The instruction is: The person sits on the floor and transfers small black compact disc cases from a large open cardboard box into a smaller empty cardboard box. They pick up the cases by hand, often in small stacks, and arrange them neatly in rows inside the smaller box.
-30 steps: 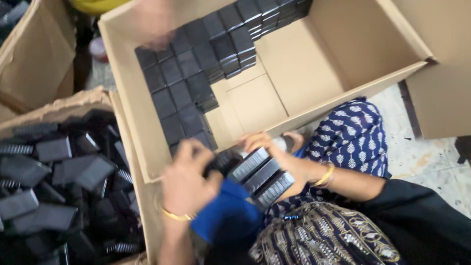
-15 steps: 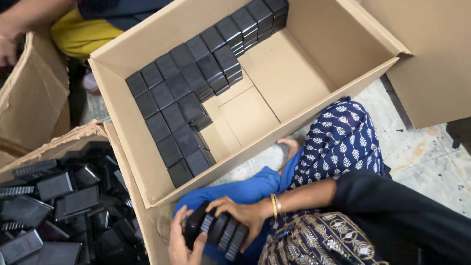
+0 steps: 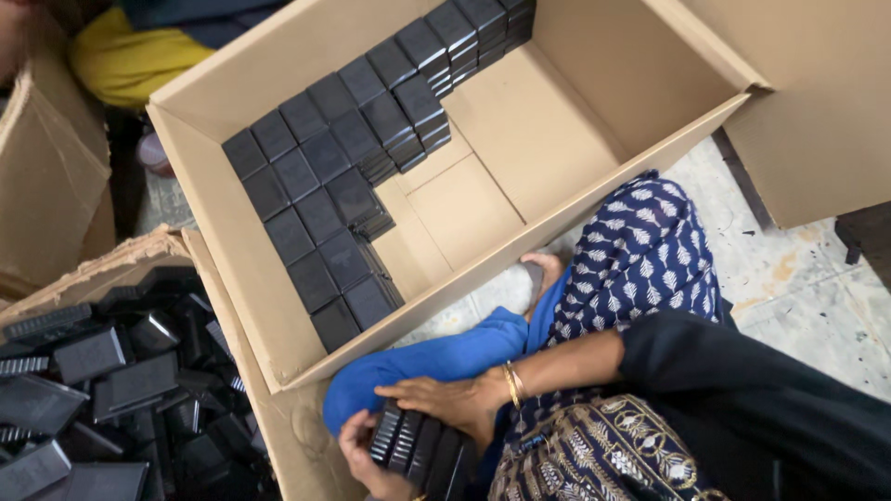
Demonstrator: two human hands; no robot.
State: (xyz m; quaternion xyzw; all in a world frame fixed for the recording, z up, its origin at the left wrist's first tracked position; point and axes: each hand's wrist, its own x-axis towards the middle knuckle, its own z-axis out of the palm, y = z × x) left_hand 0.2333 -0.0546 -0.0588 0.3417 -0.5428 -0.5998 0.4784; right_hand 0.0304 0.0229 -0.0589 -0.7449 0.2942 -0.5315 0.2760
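Note:
Both my hands hold a row of several black ribbed plastic parts on my lap, at the bottom of the view. My right hand lies on top of the row, a gold bangle on its wrist. My left hand cups the row from below and the left. Above them stands a large open cardboard box with flat black parts packed in neat stacked rows along its left side; its right half shows bare cardboard floor.
A second cardboard box at the lower left is heaped with loose black parts. Another person in yellow clothing sits at the top left. My knee in blue patterned cloth rests against the big box. Tiled floor lies right.
My hands have drawn the row of black parts down from the box's edge onto my lap. The view has shifted, and the big box now fills more of the frame.

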